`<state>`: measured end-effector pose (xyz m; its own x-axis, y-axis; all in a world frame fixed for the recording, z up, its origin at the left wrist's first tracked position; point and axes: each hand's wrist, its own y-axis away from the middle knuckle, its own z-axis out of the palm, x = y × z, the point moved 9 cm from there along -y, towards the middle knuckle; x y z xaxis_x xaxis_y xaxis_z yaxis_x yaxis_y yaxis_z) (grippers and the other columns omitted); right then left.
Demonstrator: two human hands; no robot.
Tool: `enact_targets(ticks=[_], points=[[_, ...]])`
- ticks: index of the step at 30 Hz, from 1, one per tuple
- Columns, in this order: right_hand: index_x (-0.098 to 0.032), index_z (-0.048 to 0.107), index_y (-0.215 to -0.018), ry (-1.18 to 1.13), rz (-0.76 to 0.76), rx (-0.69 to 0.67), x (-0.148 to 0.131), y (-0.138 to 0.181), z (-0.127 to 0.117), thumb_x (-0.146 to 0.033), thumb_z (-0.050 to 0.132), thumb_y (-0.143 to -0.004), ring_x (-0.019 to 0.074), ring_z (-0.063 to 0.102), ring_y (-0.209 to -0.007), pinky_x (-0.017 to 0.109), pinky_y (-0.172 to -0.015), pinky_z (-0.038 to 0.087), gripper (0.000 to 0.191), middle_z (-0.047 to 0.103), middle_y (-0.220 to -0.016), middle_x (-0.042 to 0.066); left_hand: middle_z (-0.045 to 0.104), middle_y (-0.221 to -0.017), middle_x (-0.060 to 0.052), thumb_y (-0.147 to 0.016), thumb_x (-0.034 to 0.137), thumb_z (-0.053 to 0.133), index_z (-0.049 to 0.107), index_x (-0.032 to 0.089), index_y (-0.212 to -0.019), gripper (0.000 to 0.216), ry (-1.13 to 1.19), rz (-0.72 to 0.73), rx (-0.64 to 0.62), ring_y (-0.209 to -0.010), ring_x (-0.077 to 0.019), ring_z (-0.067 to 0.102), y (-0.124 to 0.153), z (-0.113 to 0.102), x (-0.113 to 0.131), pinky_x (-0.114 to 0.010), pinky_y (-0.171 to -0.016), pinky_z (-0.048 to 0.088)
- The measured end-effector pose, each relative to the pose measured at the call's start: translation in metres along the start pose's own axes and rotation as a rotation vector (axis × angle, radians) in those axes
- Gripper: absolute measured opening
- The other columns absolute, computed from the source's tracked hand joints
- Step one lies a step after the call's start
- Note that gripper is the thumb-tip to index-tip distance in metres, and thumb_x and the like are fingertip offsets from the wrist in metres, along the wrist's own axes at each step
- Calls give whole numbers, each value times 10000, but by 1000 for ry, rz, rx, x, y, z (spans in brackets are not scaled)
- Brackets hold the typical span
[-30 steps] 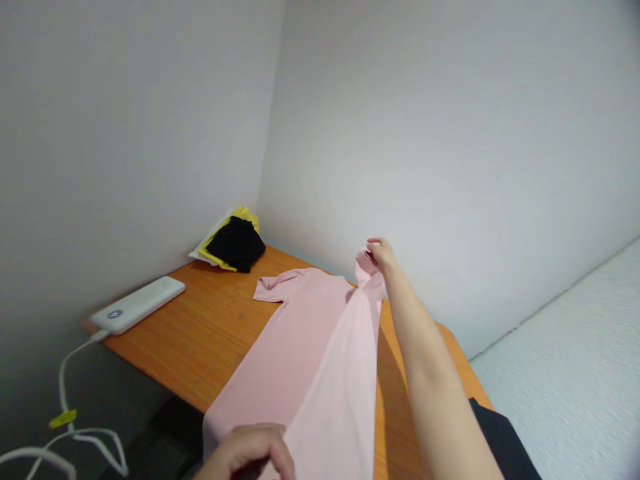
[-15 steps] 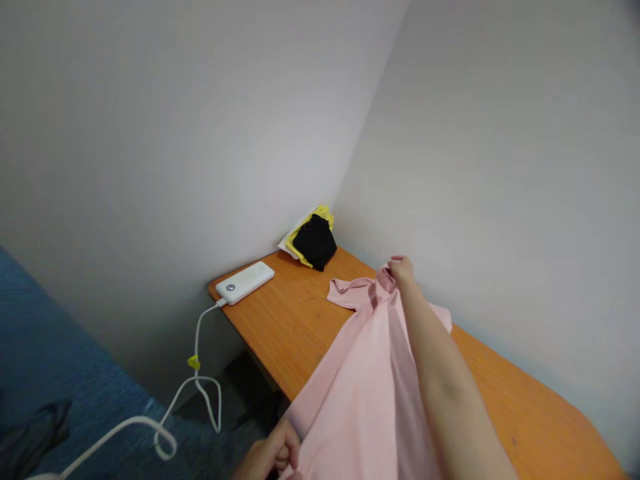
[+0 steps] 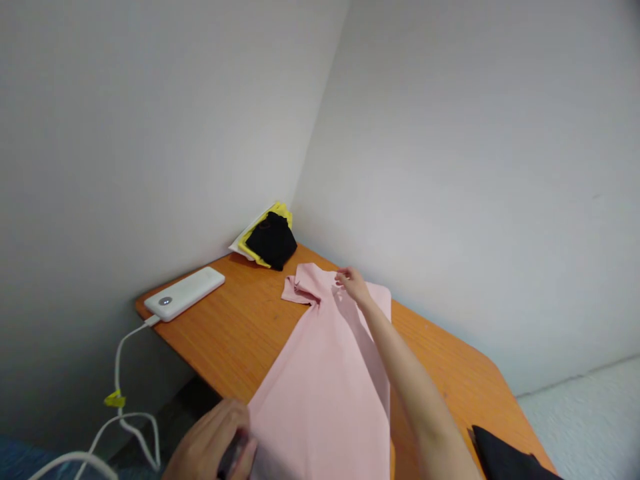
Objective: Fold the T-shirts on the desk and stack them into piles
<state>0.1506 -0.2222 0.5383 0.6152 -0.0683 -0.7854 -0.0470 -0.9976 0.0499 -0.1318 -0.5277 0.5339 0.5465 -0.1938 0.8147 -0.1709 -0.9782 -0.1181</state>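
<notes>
We've got an orange-brown wooden table point(image 3: 237, 340) here, white power bank point(image 3: 189, 292) at its left edge, cloth pile point(image 3: 274, 241) of white, yellow and black in the far corner, pink shirt point(image 3: 323, 387) down the middle, creased far left, dark fabric point(image 3: 507, 457) near right.

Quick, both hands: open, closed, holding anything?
Left hand: curled at the edge of the pink shirt; grip cannot be told.
Right hand: open over the shirt's far end, nothing visibly gripped.

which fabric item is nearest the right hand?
The pink garment, spread on the table under the right hand. The black-topped pile sits in the far corner; another black item lies lower right.
</notes>
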Motion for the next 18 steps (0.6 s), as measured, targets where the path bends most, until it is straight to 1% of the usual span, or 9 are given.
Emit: enact_targets(ticks=[2, 4, 7, 9, 11, 13, 14, 16, 18], points=[[-170, 596, -910, 44, -64, -3, 4, 22, 8, -251, 539, -838, 162, 632, -802, 324, -801, 508, 123, 663, -887, 51, 618, -843, -37, -935, 327, 439, 539, 253, -871, 140, -59, 15, 66, -821, -193, 599, -46, -7, 25, -293, -792, 460], [-170, 605, -961, 80, -133, -14, 3, 39, 24, -297, 600, -803, 196, 615, -913, 359, -880, 480, 203, 660, -978, 71, 635, -960, -54, -956, 290, 395, 549, 231, -961, 165, -191, -31, 89, -925, -201, 599, -105, -5, 33, -301, -849, 447], [-167, 583, -1107, 126, -211, -16, -6, 55, 52, -337, 739, -676, 261, 548, -1100, 403, -980, 416, 489, 606, -1174, 115, 626, -1110, -118, -916, 190, 430, 587, 167, -1060, 214, -447, -89, -4, -1091, -246, 556, -195, 16, 20, -340, -967, 400], [-173, 578, -1105, 144, -234, -5, -10, 57, 67, -311, 764, -633, 289, 515, -1149, 421, -1015, 379, 525, 586, -1209, 121, 624, -1110, -166, -847, 176, 539, 623, 128, -1029, 206, -502, -128, -40, -1121, -299, 536, -239, 32, 2, -382, -965, 401], [-186, 579, -1027, 143, -222, 15, -8, 54, 76, -282, 688, -704, 282, 545, -1089, 418, -982, 396, 353, 617, -1120, 105, 616, -1120, -195, -779, 193, 646, 646, 103, -988, 227, -519, -151, -61, -1146, -336, 514, -267, 47, -14, -412, -951, 412], [-199, 553, -984, 120, -171, 55, 2, 46, 76, -270, 526, -828, 255, 590, -966, 388, -878, 450, 173, 639, -984, 85, 608, -1148, -182, -774, 254, 695, 652, 101, -973, 255, -527, -167, -76, -1170, -328, 502, -283, 58, -27, -434, -963, 413], [-203, 537, -988, 104, -135, 81, 9, 40, 73, -267, 429, -881, 246, 601, -907, 372, -815, 469, 165, 638, -931, 80, 611, -1152, -161, -799, 301, 691, 650, 109, -973, 262, -524, -176, -81, -1165, -307, 510, -290, 61, -33, -444, -972, 414], [-206, 506, -1032, 78, -64, 136, 23, 28, 64, -262, 254, -943, 249, 605, -845, 362, -724, 479, 273, 631, -877, 85, 629, -1115, -105, -869, 384, 635, 645, 131, -975, 274, -501, -200, -89, -1100, -248, 559, -303, 63, -46, -443, -962, 438], [-212, 484, -1093, 67, -22, 172, 31, 18, 56, -245, 130, -962, 266, 606, -868, 379, -718, 477, 379, 630, -880, 100, 647, -1059, -67, -916, 416, 580, 635, 144, -1009, 294, -462, -232, -92, -993, -201, 609, -318, 61, -58, -420, -910, 486]])
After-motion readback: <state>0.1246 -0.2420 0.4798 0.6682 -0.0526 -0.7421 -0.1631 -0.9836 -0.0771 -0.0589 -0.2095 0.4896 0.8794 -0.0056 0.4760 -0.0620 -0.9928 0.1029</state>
